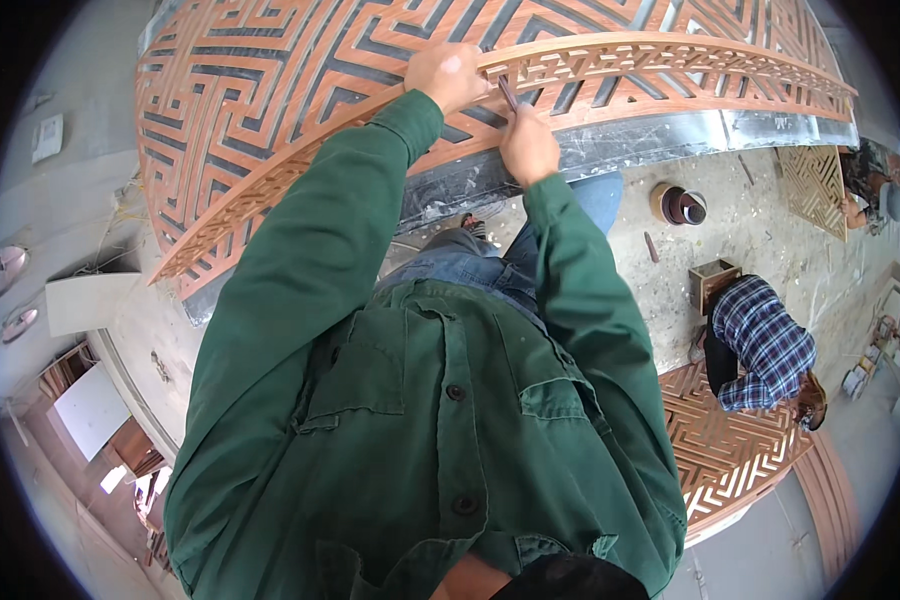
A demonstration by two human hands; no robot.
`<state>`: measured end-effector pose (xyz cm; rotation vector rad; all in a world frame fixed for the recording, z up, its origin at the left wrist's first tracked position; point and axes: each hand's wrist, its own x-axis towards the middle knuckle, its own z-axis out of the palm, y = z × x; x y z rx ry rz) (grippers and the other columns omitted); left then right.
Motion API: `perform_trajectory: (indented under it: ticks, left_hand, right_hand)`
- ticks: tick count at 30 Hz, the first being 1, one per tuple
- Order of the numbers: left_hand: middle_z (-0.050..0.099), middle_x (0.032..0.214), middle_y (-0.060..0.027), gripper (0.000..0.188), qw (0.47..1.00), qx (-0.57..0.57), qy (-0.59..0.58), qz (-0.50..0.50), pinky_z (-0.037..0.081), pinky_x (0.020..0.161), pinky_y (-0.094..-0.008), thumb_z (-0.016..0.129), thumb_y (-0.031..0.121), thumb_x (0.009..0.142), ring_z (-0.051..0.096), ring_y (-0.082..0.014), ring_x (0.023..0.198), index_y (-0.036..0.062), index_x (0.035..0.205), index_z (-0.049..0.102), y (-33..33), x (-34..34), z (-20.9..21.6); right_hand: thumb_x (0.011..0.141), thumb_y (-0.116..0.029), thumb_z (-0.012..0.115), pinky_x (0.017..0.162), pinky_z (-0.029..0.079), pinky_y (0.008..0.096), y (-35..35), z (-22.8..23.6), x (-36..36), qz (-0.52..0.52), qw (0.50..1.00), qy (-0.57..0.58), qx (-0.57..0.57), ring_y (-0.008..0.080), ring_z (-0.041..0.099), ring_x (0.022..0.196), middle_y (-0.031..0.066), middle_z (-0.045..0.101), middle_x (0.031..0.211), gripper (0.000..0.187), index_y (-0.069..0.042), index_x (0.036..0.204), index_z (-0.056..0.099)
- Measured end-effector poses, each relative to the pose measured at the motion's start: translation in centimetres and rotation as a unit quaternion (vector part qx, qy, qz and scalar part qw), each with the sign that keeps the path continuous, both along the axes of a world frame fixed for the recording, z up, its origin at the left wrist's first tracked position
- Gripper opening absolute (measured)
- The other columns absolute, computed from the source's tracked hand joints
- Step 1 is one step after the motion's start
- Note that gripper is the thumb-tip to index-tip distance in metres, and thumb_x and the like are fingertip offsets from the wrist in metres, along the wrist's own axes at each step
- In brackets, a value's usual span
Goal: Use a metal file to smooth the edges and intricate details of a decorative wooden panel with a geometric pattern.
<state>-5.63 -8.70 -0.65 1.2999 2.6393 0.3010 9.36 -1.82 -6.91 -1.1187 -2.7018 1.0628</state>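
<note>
A long, narrow wooden fretwork panel [670, 52] runs across the workbench in front of me, its edge toward me. My left hand [448, 78] is closed around this panel near its middle. Just to the right and nearer to me, my right hand [528, 147] pinches a thin dark strip-like tool [508, 93]. Its upper end meets the openings of the narrow panel; its exact kind is too small to make out. Beneath lies a large reddish wooden lattice panel [240, 90] with angular cut-outs.
The dark workbench edge [660, 143] is close to my body. On the floor at right stand a round container [677, 204] and a wooden box [714, 283]. A person in a plaid shirt [760, 335] bends over another lattice panel [730, 450]. Another person's hand [854, 212] touches a smaller panel [815, 190].
</note>
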Motion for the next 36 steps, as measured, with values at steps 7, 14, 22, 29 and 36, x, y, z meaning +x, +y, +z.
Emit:
perform_trajectory:
  ticks: [7, 14, 22, 29, 36]
  left_hand:
    - [0.072, 0.083, -0.0120, 0.026, 1.000, 0.001, 0.014, 0.017, 0.056, 0.071, -0.0429, 0.074, 0.032, 0.073, 0.069, -0.0310, 0.079, 0.0115, 0.090, 0.074, -0.1, 0.3, 0.0]
    - [0.071, 0.081, -0.0134, 0.024, 0.999, 0.022, 0.030, -0.004, 0.056, 0.070, -0.0435, 0.073, 0.031, 0.074, 0.069, -0.0318, 0.078, 0.0106, 0.087, 0.074, 0.3, 1.7, -0.5]
    - [0.070, 0.081, -0.0145, 0.035, 1.000, -0.017, 0.015, 0.000, 0.054, 0.068, -0.0448, 0.074, 0.039, 0.075, 0.068, -0.0331, 0.078, 0.0087, 0.093, 0.070, -0.1, 0.3, 0.4]
    - [0.070, 0.082, -0.0144, 0.036, 1.000, 0.008, 0.017, -0.008, 0.054, 0.067, -0.0461, 0.074, 0.039, 0.075, 0.068, -0.0335, 0.078, 0.0087, 0.093, 0.070, 0.4, 0.7, -0.5]
    - [0.071, 0.083, -0.0132, 0.033, 1.000, -0.003, 0.007, 0.013, 0.056, 0.072, -0.0448, 0.076, 0.036, 0.070, 0.069, -0.0323, 0.079, 0.0111, 0.091, 0.074, 0.5, 0.1, 0.1]
  right_hand:
    - [0.098, -0.027, 0.048, 0.069, 0.048, 0.0566, -2.0, 2.1, 3.2, -0.060, 0.995, 0.074, 0.010, 0.0468, 0.063, 0.080, 0.0268, 0.065, 0.082, 0.027, -0.003, 0.091, 0.057]
    - [0.096, -0.023, 0.047, 0.081, 0.051, 0.0517, 0.7, -1.3, -1.7, -0.044, 0.997, -0.062, 0.008, 0.0431, 0.066, 0.093, 0.0268, 0.068, 0.095, 0.027, -0.002, 0.105, 0.061]
    - [0.096, -0.023, 0.045, 0.080, 0.051, 0.0536, -1.6, -0.3, 3.9, -0.017, 0.996, -0.084, -0.019, 0.0445, 0.066, 0.091, 0.0260, 0.068, 0.096, 0.025, -0.004, 0.111, 0.055]
    - [0.094, -0.017, 0.042, 0.083, 0.051, 0.0516, 1.2, -0.8, -2.5, 0.006, 0.997, -0.078, 0.008, 0.0427, 0.067, 0.093, 0.0250, 0.069, 0.098, 0.024, -0.002, 0.104, 0.058]
    - [0.097, -0.025, 0.046, 0.072, 0.051, 0.0559, -1.1, -1.7, 3.6, -0.036, 0.999, 0.009, -0.018, 0.0465, 0.066, 0.081, 0.0288, 0.067, 0.084, 0.026, -0.003, 0.104, 0.058]
